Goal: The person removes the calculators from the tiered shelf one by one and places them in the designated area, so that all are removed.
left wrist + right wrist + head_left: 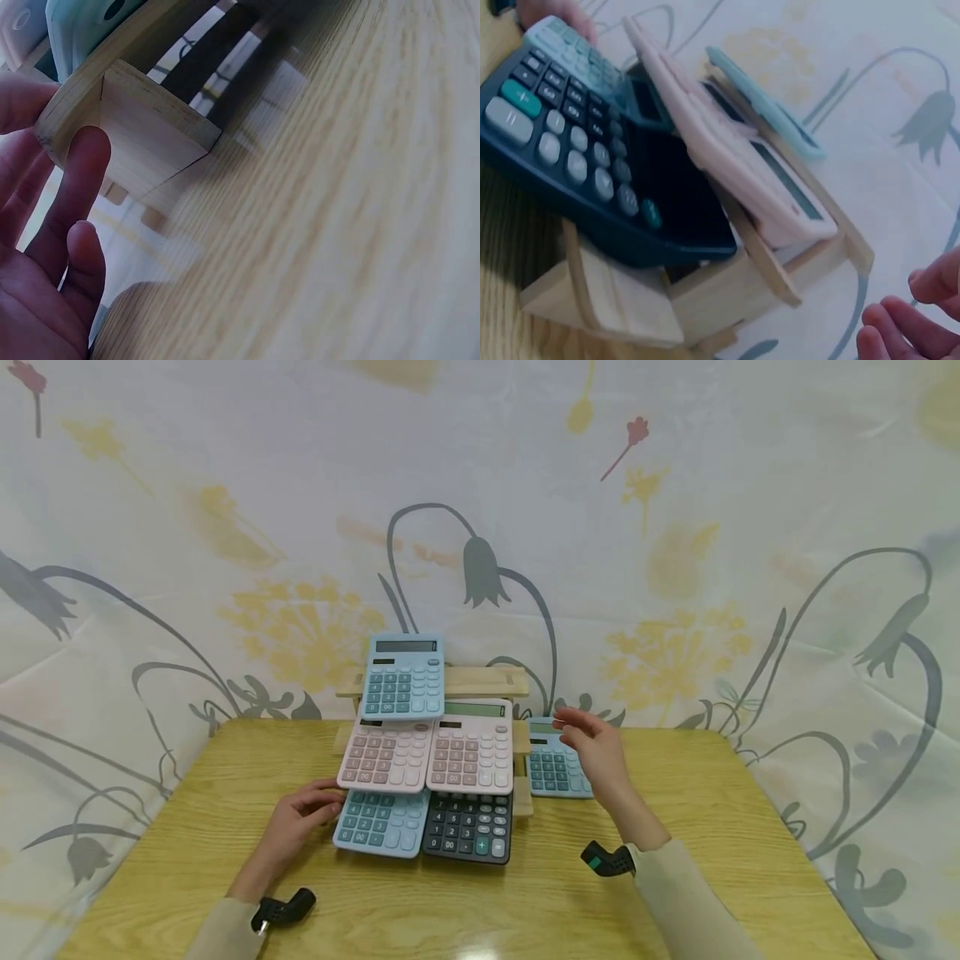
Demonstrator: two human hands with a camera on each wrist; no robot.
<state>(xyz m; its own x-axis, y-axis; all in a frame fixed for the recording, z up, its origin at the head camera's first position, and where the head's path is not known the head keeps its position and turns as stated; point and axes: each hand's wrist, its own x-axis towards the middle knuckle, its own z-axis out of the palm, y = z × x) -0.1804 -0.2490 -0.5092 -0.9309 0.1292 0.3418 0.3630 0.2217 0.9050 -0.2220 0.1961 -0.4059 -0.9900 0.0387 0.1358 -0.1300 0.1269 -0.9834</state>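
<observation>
A wooden tiered stand (pixel 522 793) holds several calculators. On its lowest tier lean a blue calculator (pixel 378 825) and a black calculator (pixel 467 828). Two pink calculators, the left (pixel 386 756) and the right (pixel 471 747), lean on the middle tier, and another blue calculator (pixel 403 677) on the top. My left hand (pixel 298 822) is at the stand's left side; in the left wrist view its fingers (pixel 88 161) touch the wooden end. Over a blue calculator (pixel 558 768) right of the stand, my right hand (pixel 596 756) holds nothing, its fingers slightly bent.
The stand is on a wood-grain table (pixel 420 910). Behind the table's far edge hangs a pale flower-patterned cloth (pixel 525 485). A black wrist device (pixel 283 910) is on the left forearm, and another one (pixel 606 860) on the right.
</observation>
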